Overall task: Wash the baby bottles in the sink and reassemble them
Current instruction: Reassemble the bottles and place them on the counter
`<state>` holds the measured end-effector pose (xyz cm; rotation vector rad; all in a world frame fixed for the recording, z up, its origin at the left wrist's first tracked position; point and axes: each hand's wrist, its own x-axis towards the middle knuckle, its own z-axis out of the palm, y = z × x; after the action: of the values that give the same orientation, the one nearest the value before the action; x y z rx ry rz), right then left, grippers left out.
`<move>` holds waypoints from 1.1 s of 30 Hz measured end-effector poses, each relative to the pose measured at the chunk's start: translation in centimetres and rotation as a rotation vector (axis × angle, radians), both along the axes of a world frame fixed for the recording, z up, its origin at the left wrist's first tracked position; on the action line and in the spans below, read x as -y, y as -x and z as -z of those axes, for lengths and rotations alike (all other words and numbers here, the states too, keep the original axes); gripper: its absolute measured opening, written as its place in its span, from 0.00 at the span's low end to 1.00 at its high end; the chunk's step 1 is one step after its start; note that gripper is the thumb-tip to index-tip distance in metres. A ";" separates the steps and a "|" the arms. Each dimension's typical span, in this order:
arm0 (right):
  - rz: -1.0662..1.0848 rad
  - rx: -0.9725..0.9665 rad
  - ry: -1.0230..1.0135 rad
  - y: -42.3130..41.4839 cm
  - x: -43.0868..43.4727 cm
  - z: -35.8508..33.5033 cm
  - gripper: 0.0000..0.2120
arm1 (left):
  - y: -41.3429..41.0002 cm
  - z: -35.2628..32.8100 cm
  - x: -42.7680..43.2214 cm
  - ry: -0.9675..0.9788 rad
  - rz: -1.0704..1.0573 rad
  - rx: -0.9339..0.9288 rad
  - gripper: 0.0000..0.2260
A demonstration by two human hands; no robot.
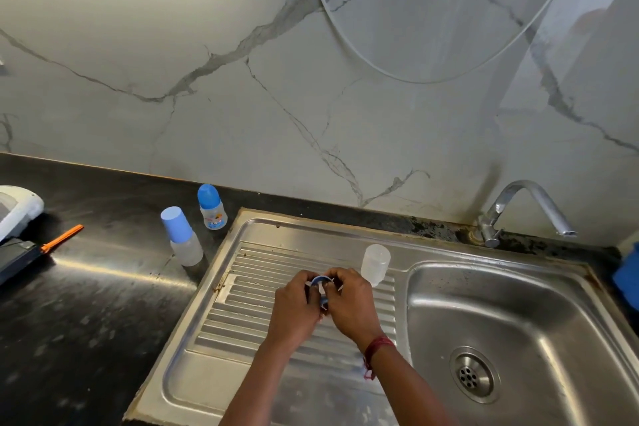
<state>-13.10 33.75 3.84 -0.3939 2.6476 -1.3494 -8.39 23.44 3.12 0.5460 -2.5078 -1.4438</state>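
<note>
My left hand (295, 301) and my right hand (349, 303) meet over the ribbed drainboard (242, 308), both pinching a small blue bottle ring with a clear teat (320, 282) between their fingers; most of it is hidden. An open clear bottle body (375, 263) stands on the drainboard just beyond my right hand. On the black counter to the left stand two capped baby bottles: a larger one with a pale blue cap (181, 235) and a smaller printed one with a blue dome cap (211, 206). The sink basin (501, 315) lies to the right.
A chrome tap (525, 207) stands at the back right corner, no water running. An orange-handled tool (62, 238) and a white and dark appliance (15, 214) sit at the counter's left edge. Something blue (627, 277) shows at the right edge. A marble wall rises behind.
</note>
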 end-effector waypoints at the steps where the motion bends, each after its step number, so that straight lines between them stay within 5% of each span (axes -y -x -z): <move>1: -0.008 0.040 0.033 0.0 -0.1 0.0 0.09 | 0.0 0.1 0.0 0.051 -0.005 -0.005 0.06; 10: 0.099 0.238 0.209 -0.2 -1.3 -0.2 0.09 | 0.1 1.1 -1.2 0.229 0.056 -0.021 0.07; 18: 0.124 0.132 0.229 -0.7 -0.8 1.0 0.12 | 0.0 0.2 0.2 0.031 0.118 0.050 0.05; 30: 0.111 0.030 0.237 -1.3 -0.7 0.6 0.07 | -0.1 0.7 0.1 0.040 -0.012 -0.084 0.06; 33: 0.139 0.031 0.241 -1.3 -1.0 0.3 0.10 | 0.1 0.7 -0.1 -0.137 -0.054 -0.030 0.09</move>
<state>-11.79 34.76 3.51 -0.2163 2.5349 -1.7104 -8.50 23.52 2.42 0.6062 -2.3648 -1.6000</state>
